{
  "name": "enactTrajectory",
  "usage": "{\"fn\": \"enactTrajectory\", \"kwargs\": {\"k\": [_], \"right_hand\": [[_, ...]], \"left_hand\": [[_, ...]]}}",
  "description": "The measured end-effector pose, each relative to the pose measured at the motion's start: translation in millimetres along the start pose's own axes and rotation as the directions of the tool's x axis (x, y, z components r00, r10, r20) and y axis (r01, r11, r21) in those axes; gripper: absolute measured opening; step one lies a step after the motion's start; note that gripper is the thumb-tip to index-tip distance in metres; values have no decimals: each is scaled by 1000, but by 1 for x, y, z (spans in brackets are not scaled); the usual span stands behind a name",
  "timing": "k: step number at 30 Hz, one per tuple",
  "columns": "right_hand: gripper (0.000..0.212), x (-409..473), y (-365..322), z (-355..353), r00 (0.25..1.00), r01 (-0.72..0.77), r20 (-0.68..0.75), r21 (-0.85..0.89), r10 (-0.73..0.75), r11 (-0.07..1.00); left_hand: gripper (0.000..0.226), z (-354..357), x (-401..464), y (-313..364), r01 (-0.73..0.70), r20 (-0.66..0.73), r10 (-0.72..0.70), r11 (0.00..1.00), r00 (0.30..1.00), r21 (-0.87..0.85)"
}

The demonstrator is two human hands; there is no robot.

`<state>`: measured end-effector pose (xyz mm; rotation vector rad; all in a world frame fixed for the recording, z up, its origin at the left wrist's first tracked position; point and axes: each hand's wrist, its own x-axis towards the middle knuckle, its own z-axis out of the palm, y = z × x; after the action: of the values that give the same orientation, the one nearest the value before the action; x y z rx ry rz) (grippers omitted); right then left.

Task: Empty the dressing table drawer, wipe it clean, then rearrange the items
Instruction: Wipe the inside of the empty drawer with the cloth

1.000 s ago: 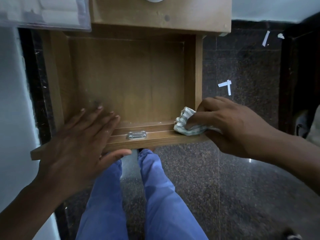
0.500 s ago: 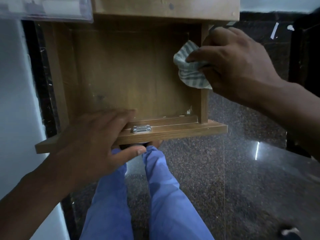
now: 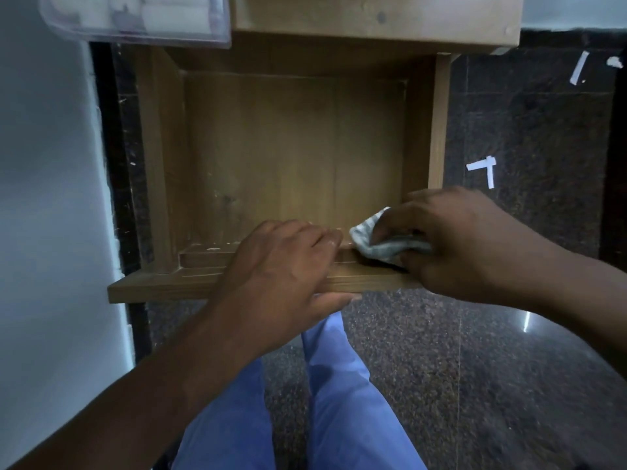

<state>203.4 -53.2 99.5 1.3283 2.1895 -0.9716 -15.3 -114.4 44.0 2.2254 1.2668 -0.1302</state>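
Observation:
The wooden drawer (image 3: 291,157) is pulled out from the dressing table and holds nothing. My right hand (image 3: 464,242) presses a crumpled grey-and-white striped cloth (image 3: 376,244) onto the top of the drawer's front panel, near its right end. My left hand (image 3: 285,283) lies over the middle of the front panel (image 3: 159,290), fingers on top and thumb under the front edge, gripping it. The metal lock plate on the panel is hidden under my left hand.
The dressing table top (image 3: 373,18) overhangs the drawer's back. A clear plastic box (image 3: 135,18) sits at the upper left. A pale wall (image 3: 51,198) runs along the left. Dark granite floor (image 3: 509,368) with white paper scraps (image 3: 485,167) lies to the right. My blue-trousered legs (image 3: 339,401) stand below the drawer.
My right hand has brought the cloth from the drawer's right side wall near the back down to the front panel. My left hand has slid right along the front panel, covering the lock plate.

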Motion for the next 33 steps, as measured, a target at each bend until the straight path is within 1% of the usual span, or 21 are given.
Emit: {"fn": "enactTrajectory", "kwargs": {"k": [2,4,6,7,9,10,11,13,16,18,20,22,25,28,30,32,33], "right_hand": [[27,8,-5,3,995,-71,-59,206,85,976],[21,18,-12,8,977,-129,-100,436,190,891],[16,27,-22,15,949,-178,-92,630,300,756],[16,30,-27,18,938,-190,-71,715,341,673],[16,37,-39,20,927,-189,-21,835,373,517],[17,40,-45,22,930,-187,-2,858,367,479],[18,43,-50,24,939,-180,5,859,345,479],[19,50,-59,29,967,-140,-9,816,255,561],[25,64,-74,33,999,-32,-5,714,51,700],[29,76,-86,32,997,50,10,653,-75,756],[33,88,-100,30,985,111,27,654,-170,748],[36,98,-113,30,971,152,36,664,-234,732],[38,108,-124,30,958,195,41,634,-284,748],[38,106,-121,29,938,236,68,591,-339,771],[38,101,-117,28,917,299,74,520,-391,800],[39,97,-109,24,899,370,70,405,-432,836],[40,95,-104,20,897,378,89,355,-433,855]], "left_hand": [[88,1,-3,3,29,-19,-30,999,999,-21],[107,0,-5,2,77,-27,-79,994,996,-84],[125,-1,-8,-1,121,-46,-133,972,990,-200],[128,-2,-11,-3,134,-54,-153,956,987,-263],[128,-4,-18,-9,139,-73,-174,928,982,-347],[126,-5,-24,-12,144,-83,-183,925,980,-351],[125,-5,-31,-16,151,-98,-193,933,976,-327],[121,-6,-48,-28,155,-137,-192,958,972,-242],[114,-10,-75,-52,149,-144,-174,975,974,-163],[109,-14,-91,-67,189,-152,-212,970,965,-150],[105,-15,-103,-79,222,-185,-246,965,952,-139],[108,-12,-113,-87,250,-195,-276,957,941,-147],[112,-8,-122,-94,311,-150,-332,939,931,-147],[109,-5,-123,-96,336,-117,-352,932,929,-134],[105,-4,-122,-96,311,-124,-322,945,939,-100],[99,-4,-123,-97,295,-135,-299,954,945,-54],[98,-5,-123,-97,293,-135,-295,955,946,-35]]}}
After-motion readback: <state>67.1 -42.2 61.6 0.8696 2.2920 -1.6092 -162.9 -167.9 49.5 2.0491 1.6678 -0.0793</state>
